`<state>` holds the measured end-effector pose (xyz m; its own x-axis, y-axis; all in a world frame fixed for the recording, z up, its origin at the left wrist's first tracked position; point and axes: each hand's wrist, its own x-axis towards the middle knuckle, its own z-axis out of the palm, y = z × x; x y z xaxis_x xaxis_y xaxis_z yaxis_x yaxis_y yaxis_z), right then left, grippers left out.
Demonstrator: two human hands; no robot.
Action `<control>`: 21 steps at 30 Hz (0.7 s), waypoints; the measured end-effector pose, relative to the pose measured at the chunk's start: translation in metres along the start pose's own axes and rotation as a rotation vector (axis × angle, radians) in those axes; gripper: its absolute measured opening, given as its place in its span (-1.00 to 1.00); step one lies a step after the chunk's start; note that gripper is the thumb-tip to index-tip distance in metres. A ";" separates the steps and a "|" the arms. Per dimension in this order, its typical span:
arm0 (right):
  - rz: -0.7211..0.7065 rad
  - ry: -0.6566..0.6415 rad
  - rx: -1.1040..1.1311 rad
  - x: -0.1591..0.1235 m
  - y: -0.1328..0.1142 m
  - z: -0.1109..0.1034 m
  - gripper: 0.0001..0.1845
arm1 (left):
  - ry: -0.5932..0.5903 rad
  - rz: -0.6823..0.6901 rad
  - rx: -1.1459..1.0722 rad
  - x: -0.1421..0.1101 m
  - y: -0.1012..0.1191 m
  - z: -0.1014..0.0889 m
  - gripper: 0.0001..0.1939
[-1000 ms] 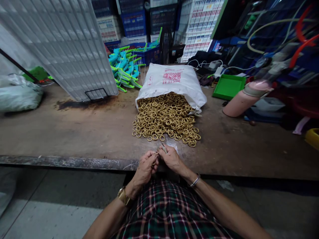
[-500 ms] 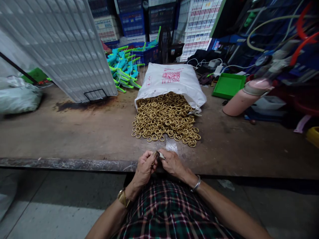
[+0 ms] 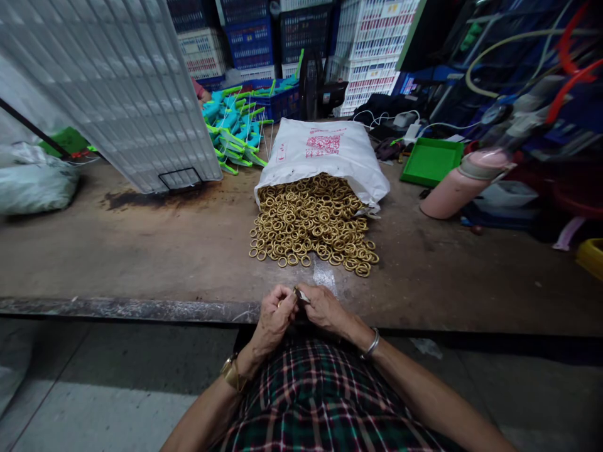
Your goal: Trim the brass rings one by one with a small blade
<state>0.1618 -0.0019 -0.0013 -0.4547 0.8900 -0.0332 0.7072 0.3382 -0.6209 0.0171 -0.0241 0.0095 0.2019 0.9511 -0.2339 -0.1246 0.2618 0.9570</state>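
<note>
Over the table's front edge, my left hand [image 3: 276, 314] is closed in a pinch on a small gold-coloured ring, mostly covered by the fingers. My right hand [image 3: 325, 309] meets it, wrapped round a small hand tool [image 3: 303, 296] with a pale flat part and a dark end. The fingers hide the tool's exact kind. The dark end touches or nearly touches the left fingertips. Just beyond both hands lies a heap of gold-coloured rings [image 3: 311, 226], spilling from the mouth of a white sack [image 3: 325, 147] with red print.
A ribbed translucent panel [image 3: 141, 94] stands at the left, with green and turquoise plastic pieces [image 3: 238, 129] behind it. On the right are a green tray [image 3: 432, 162] and a pink bottle [image 3: 459, 185]. Stacked crates [image 3: 249, 41] stand at the back.
Both hands stay together at the same spot, with slight shifts of the fingers and the tool. The ring heap looks the same.
</note>
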 end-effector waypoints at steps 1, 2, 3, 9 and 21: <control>-0.004 -0.020 -0.006 0.000 0.000 -0.001 -0.77 | -0.011 0.009 0.012 -0.001 0.000 -0.001 -0.66; -0.004 -0.036 -0.018 0.000 0.000 -0.001 -0.77 | -0.020 0.014 0.022 -0.001 0.000 -0.002 -0.66; -0.003 -0.049 -0.038 0.001 0.000 -0.001 -0.77 | -0.024 0.013 0.029 -0.002 0.001 -0.003 -0.66; 0.089 -0.012 -0.183 0.010 0.001 0.002 -0.71 | -0.077 -0.041 -0.003 -0.016 0.011 -0.003 -0.68; 0.275 0.212 -0.385 0.064 0.009 -0.001 -0.70 | -0.048 -0.189 -0.580 -0.009 0.007 -0.019 -0.77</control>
<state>0.1393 0.0583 -0.0085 -0.1327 0.9907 0.0296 0.9511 0.1356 -0.2773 -0.0044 -0.0275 0.0147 0.3137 0.8744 -0.3702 -0.5880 0.4850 0.6473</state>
